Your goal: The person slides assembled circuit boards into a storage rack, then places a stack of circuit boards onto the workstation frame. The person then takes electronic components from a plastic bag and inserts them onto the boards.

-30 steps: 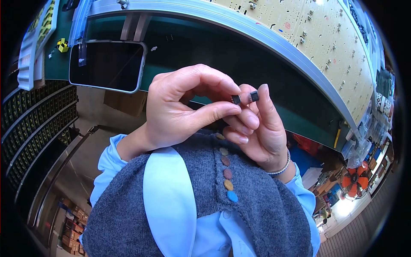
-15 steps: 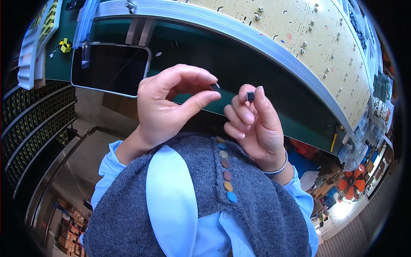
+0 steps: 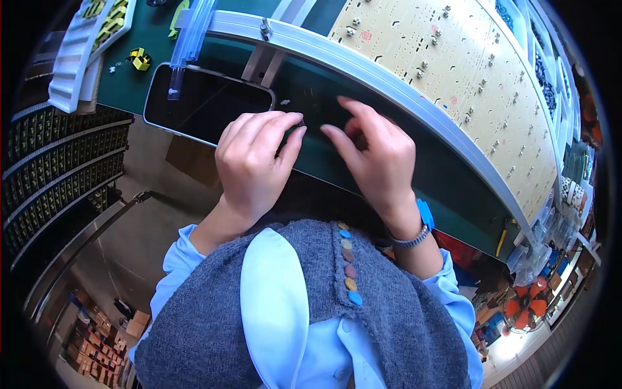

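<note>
Green tabletop (image 3: pixel 447 194) beneath; left hand (image 3: pixel 254 154) pinching small black part (image 3: pixel 302 123), long axis unclear; right hand (image 3: pixel 382 154) unclenched.

The left hand (image 3: pixel 254 152) mostly hides a tiny dark part (image 3: pixel 301 123), and the top edge crops the perforated board (image 3: pixel 395 45).

The phone (image 3: pixel 204 104) has a smooth, glossy dark face. Beside it, the strips (image 3: pixel 191 32) are clear, shiny plastic. The rail (image 3: pixel 382 74) is smooth, satiny grey metal; the board (image 3: pixel 447 71) is matt tan, dotted with shiny metal fittings (image 3: pixel 481 85). The vest (image 3: pixel 298 279) is soft, rough-knit cloth. The boxes (image 3: pixel 100 343), blurred at the edge, are probably matt cardboard.
</note>
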Tool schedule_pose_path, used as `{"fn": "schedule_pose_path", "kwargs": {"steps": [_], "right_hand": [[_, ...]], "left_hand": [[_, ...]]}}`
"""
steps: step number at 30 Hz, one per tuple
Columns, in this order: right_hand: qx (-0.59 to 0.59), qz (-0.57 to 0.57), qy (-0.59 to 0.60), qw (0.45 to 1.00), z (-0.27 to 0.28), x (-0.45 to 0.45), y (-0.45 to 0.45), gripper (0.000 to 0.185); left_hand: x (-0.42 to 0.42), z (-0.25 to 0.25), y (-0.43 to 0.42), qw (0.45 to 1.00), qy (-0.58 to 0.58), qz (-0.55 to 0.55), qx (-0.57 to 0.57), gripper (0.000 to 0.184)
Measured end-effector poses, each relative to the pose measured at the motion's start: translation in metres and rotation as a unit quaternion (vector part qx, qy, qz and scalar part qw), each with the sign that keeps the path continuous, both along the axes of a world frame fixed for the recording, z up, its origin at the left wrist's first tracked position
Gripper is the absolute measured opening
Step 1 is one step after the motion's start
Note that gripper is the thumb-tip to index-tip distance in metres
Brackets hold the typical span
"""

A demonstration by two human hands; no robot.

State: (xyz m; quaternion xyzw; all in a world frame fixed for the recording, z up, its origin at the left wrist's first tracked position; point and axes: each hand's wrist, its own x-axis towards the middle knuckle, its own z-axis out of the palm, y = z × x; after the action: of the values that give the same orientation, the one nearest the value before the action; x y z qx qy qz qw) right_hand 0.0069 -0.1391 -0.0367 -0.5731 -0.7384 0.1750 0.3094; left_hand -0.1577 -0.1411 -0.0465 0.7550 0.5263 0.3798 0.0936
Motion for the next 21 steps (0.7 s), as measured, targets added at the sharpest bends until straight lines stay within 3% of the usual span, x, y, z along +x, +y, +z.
{"fn": "schedule_pose_path", "kwargs": {"steps": [6, 7, 12, 16, 21], "right_hand": [[-0.037, -0.07, 0.068, 0.995, 0.013, 0.037, -0.033, 0.025], [-0.038, -0.08, 0.076, 0.993, 0.014, 0.041, -0.038, 0.025], [-0.021, -0.12, 0.113, 0.986, 0.023, 0.061, -0.065, 0.022], [0.014, -0.167, 0.117, 0.979, 0.027, 0.09, -0.087, 0.021], [0.062, -0.295, 0.139, 0.943, 0.034, 0.155, -0.122, 0.019]], "left_hand": [[0.006, 0.002, 0.006, 0.998, 0.057, 0.0, -0.003, 0.018], [0.005, 0.004, 0.007, 0.998, 0.064, 0.011, -0.008, 0.025], [0.0, 0.021, -0.001, 0.998, 0.005, 0.054, 0.013, 0.034], [0.028, 0.029, -0.019, 0.997, -0.041, -0.056, 0.018, 0.028], [0.088, 0.026, -0.043, 0.947, -0.08, -0.291, -0.109, 0.031]]}}
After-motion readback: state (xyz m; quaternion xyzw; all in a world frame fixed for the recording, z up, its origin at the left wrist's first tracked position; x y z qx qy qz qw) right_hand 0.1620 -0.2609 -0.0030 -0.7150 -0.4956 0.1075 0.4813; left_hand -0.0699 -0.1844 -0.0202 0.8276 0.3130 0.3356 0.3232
